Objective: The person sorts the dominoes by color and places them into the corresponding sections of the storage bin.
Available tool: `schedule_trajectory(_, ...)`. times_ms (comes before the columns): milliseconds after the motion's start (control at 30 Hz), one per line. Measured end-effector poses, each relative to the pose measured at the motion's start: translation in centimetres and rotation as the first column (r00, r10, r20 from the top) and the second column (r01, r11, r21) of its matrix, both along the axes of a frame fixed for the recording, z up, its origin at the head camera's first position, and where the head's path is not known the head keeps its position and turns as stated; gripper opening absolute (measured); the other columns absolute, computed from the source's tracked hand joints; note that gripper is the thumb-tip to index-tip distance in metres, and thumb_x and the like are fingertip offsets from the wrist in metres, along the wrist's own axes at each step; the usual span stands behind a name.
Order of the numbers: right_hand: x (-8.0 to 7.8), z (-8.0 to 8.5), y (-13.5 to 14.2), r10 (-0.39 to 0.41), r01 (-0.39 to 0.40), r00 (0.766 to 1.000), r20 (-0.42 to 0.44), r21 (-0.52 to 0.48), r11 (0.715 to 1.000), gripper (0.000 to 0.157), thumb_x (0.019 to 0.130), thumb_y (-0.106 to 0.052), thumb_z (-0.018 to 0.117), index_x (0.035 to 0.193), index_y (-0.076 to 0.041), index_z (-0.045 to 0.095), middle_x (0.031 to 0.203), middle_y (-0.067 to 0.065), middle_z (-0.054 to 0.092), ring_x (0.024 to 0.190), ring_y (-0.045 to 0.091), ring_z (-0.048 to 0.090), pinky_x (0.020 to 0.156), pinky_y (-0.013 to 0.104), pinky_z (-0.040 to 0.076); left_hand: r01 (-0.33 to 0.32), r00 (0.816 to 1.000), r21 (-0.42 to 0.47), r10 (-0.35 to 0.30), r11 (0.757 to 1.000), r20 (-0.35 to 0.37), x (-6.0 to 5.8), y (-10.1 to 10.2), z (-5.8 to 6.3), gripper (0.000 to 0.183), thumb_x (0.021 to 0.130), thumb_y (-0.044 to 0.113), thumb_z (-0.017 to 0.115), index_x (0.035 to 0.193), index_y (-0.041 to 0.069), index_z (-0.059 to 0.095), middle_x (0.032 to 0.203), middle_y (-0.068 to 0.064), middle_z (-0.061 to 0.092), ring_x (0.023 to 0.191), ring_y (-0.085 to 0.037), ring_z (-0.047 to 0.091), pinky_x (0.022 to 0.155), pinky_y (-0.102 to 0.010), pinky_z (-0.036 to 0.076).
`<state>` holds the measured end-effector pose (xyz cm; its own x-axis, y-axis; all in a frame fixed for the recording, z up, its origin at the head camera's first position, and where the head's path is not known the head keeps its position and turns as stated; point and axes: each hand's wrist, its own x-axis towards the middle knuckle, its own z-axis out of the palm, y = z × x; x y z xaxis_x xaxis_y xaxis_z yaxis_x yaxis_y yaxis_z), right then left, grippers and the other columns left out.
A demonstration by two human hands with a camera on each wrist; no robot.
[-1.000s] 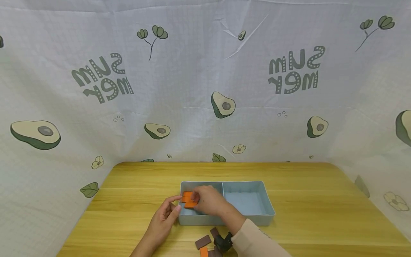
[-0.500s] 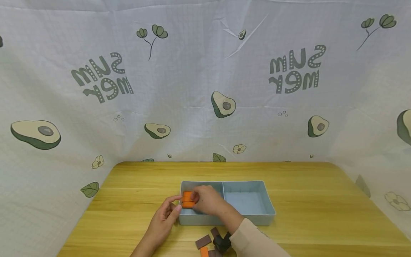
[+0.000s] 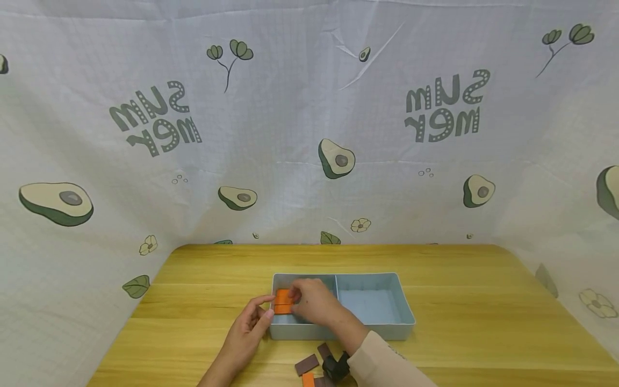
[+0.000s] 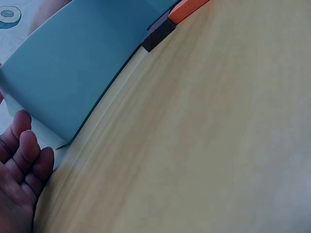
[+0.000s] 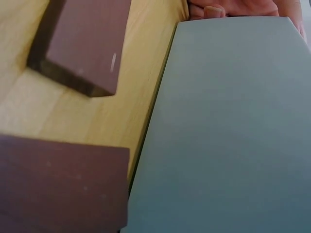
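Observation:
A light blue two-compartment box [image 3: 343, 331] stands on the wooden table. My left hand [image 3: 245, 332] holds its left end, with thumb and index finger at the rim; in the left wrist view several bent fingers [image 4: 29, 150] lie beside the end wall. Inside the left compartment, orange rectangular blocks [image 3: 282, 301] lie flat side by side against the left wall. The thumb and fingers of my right hand [image 3: 315, 302] pinch their right ends, partly covering them. The box's front wall [image 5: 228, 121] hides that grip in the right wrist view.
In front of the box lie several dark brown blocks [image 3: 306, 365] and an orange block [image 3: 308, 379]. Part of this group is behind the black wrist camera [image 3: 336, 366] and right sleeve. A printed cloth [image 3: 300, 107] surrounds the table [image 3: 454, 301].
The front orange block, which stuck out to the right a second ago, has shifted left into line with the others. My left hand has stayed at the box's end.

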<state>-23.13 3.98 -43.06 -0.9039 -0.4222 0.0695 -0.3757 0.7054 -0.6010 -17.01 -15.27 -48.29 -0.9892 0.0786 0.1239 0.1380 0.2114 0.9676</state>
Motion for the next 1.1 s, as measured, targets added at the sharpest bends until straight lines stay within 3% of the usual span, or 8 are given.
schedule_trajectory(100, 0.1, 0.4, 0.1, -0.017, 0.016, 0.999, -0.030, -0.018, 1.000, 0.011, 0.088, -0.012, 0.077, 0.098, -0.013, 0.072, 0.091, -0.004, 0.071, 0.081, 0.010, 0.062, 0.069, 0.027, 0.052, -0.001, 1.000, -0.004, 0.001, 1.000, 0.004, 0.0, 0.0, 0.1, 0.030, 0.103, 0.024, 0.061, 0.133, 0.018, 0.061, 0.086, 0.000, 0.056, 0.072, -0.008, 0.052, 0.067, -0.023, 0.044)
schedule_trajectory(233, 0.6, 1.5, 0.5, -0.029, 0.026, 0.999, -0.022, -0.121, 0.992, 0.011, 0.093, -0.014, 0.072, 0.105, -0.013, 0.072, 0.097, -0.004, 0.071, 0.085, 0.012, 0.066, 0.070, 0.027, 0.055, -0.008, 1.000, -0.016, 0.008, 1.000, 0.005, 0.0, 0.1, 0.1, 0.030, 0.103, 0.025, 0.061, 0.133, 0.019, 0.061, 0.086, 0.000, 0.056, 0.073, -0.009, 0.053, 0.068, -0.023, 0.044)
schedule_trajectory(367, 1.4, 2.9, 1.5, -0.012, 0.022, 0.999, 0.041, -0.258, 0.966, 0.011, 0.095, -0.014, 0.071, 0.106, -0.011, 0.071, 0.101, -0.001, 0.072, 0.089, 0.016, 0.068, 0.069, 0.027, 0.057, -0.015, 1.000, -0.019, 0.015, 1.000, -0.002, 0.0, 0.1, 0.1, 0.030, 0.103, 0.024, 0.062, 0.133, 0.019, 0.062, 0.085, 0.000, 0.057, 0.074, -0.008, 0.053, 0.069, -0.023, 0.045)
schedule_trajectory(567, 2.8, 4.7, 4.0, -0.002, 0.055, 0.991, 0.135, -0.389, 0.919, 0.012, 0.097, -0.021, 0.071, 0.107, -0.015, 0.071, 0.102, -0.001, 0.072, 0.090, 0.017, 0.070, 0.071, 0.031, 0.057, -0.014, 1.000, -0.017, 0.014, 1.000, -0.018, 0.0, 0.1, 0.0, 0.030, 0.103, 0.023, 0.061, 0.133, 0.018, 0.062, 0.084, 0.001, 0.057, 0.072, -0.008, 0.053, 0.067, -0.023, 0.045)
schedule_trajectory(733, 4.6, 5.0, 6.7, 0.050, 0.042, 0.982, 0.184, -0.462, 0.886, 0.014, 0.097, -0.022, 0.071, 0.107, -0.012, 0.069, 0.102, 0.005, 0.072, 0.091, 0.016, 0.070, 0.076, 0.028, 0.056, -0.007, 1.000, -0.011, 0.007, 1.000, -0.017, 0.0, 0.1, -0.2, 0.031, 0.103, 0.023, 0.062, 0.133, 0.018, 0.062, 0.084, 0.001, 0.056, 0.072, -0.008, 0.053, 0.067, -0.023, 0.046)
schedule_trajectory(900, 6.3, 4.8, 8.9, 0.113, 0.001, 0.972, 0.208, -0.482, 0.876, 0.019, 0.097, -0.022, 0.072, 0.108, -0.007, 0.069, 0.102, 0.009, 0.072, 0.090, 0.015, 0.070, 0.077, 0.025, 0.057, -0.012, 1.000, -0.013, 0.011, 1.000, -0.023, 0.0, 0.1, -0.2, 0.031, 0.103, 0.023, 0.062, 0.133, 0.018, 0.062, 0.084, 0.001, 0.056, 0.072, -0.008, 0.053, 0.067, -0.023, 0.046)
schedule_trajectory(1000, 7.2, 4.1, 9.8, 0.207, -0.069, 0.948, 0.240, -0.480, 0.875, 0.017, 0.097, -0.022, 0.071, 0.104, -0.006, 0.070, 0.097, 0.006, 0.071, 0.086, 0.011, 0.067, 0.074, 0.024, 0.056, -0.013, 1.000, -0.013, 0.013, 1.000, -0.028, 0.0, 0.0, -0.1, 0.030, 0.103, 0.022, 0.061, 0.133, 0.017, 0.062, 0.084, 0.001, 0.056, 0.072, -0.008, 0.053, 0.066, -0.023, 0.046)
schedule_trajectory(1100, 7.7, 2.8, 10.4, 0.355, -0.176, 0.887, 0.294, -0.495, 0.851, 0.016, 0.097, -0.019, 0.071, 0.102, -0.004, 0.070, 0.095, 0.000, 0.069, 0.083, 0.004, 0.063, 0.074, 0.022, 0.055, -0.010, 1.000, -0.012, 0.010, 1.000, -0.024, 0.0, 0.0, -0.1, 0.031, 0.103, 0.022, 0.061, 0.133, 0.017, 0.062, 0.084, 0.001, 0.056, 0.072, -0.008, 0.052, 0.066, -0.023, 0.046)
